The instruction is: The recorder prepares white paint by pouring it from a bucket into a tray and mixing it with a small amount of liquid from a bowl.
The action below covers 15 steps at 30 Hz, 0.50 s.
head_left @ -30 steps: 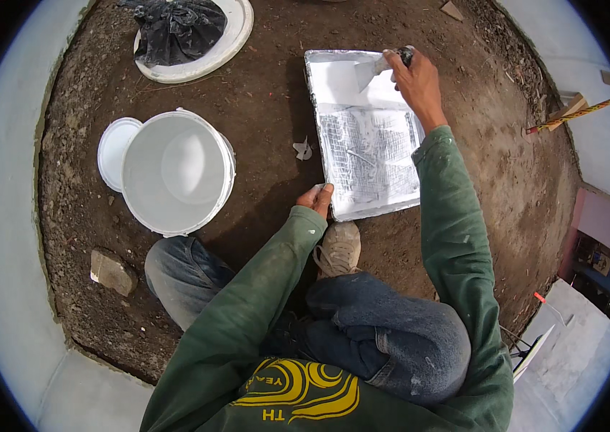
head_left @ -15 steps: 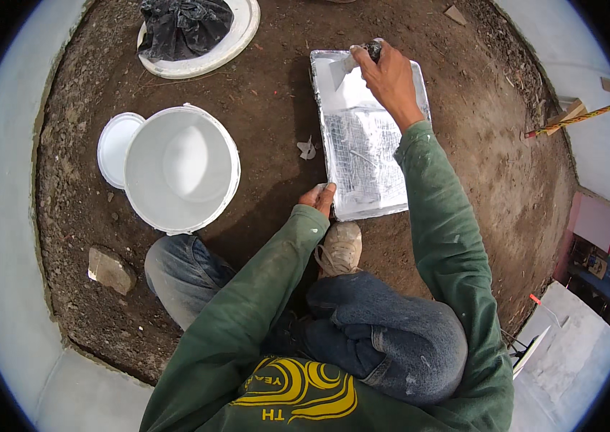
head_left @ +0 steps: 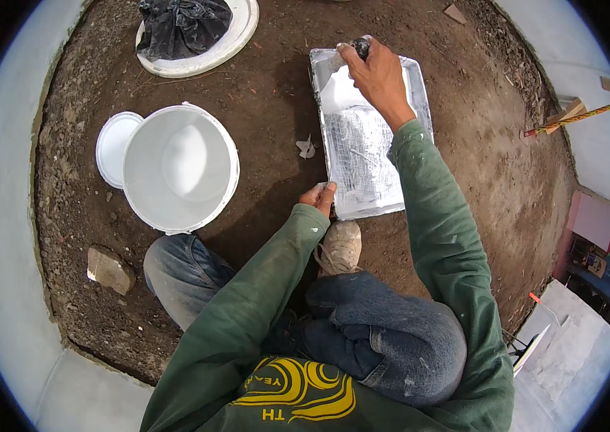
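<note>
One stretch of bare earth (head_left: 276, 93), brown, crumbly and strewn with grit, spreads beneath both of the person's hands. One rectangular paint tray (head_left: 370, 173) lies on it, directly below the right grip and just ahead and to the right of the left one; its rim is crusted white, its lower floor is streaked grey and white over a grid texture, and a smooth patch of white paint (head_left: 339, 90) fills the end near the right hand. One round plastic bucket (head_left: 148, 165), white and smooth-walled, stands to the left of the left grip, well apart from it. Farther off, ahead and left of the right grip, one thick white disc (head_left: 244, 29) carries one crumpled black plastic bag (head_left: 182, 29). One small round white lid (head_left: 110, 150) shows beyond the bucket's left side, and one canvas-like laced shoe (head_left: 341, 248) sits just behind the left grip, near the tray's edge. One rough, blocky stone (head_left: 110, 270) lies well left of that grip and nearer the body. The right hand (head_left: 380, 75) is closed around one scraper (head_left: 362, 47) by its dark, paint-smeared handle, the blade being hard to make out; the left hand (head_left: 318, 196) pinches the tray's near left corner, thumb over the rim. One thin, pale scrap (head_left: 306, 148) lies just ahead of the left grip.
</note>
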Motion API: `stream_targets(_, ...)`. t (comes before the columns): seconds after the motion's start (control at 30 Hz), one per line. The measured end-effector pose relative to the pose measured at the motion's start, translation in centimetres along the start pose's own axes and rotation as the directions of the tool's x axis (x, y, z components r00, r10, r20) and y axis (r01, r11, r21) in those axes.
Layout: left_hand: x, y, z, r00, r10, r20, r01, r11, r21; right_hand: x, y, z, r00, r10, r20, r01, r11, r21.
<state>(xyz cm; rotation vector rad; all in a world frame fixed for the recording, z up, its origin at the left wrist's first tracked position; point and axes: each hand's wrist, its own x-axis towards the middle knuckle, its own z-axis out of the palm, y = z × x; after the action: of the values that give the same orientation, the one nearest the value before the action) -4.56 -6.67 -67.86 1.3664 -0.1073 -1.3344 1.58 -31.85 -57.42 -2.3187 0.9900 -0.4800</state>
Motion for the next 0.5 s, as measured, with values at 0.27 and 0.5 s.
stream_targets(0.27, 0.3, -0.7, 0.0, 1.000, 0.022, 0.015, -0.021, 0.996, -0.082, -0.9, 0.0, -3.4, 0.976, 0.215, 0.025, -0.215, 0.951, 0.221)
stream_targets(0.5, 2.0, -3.9, -1.0, 1.000, 0.008, -0.007, -0.008, 1.000, -0.029, -1.0, 4.2, -8.5, 0.970, 0.217, -0.107, -0.204, 0.971, 0.121)
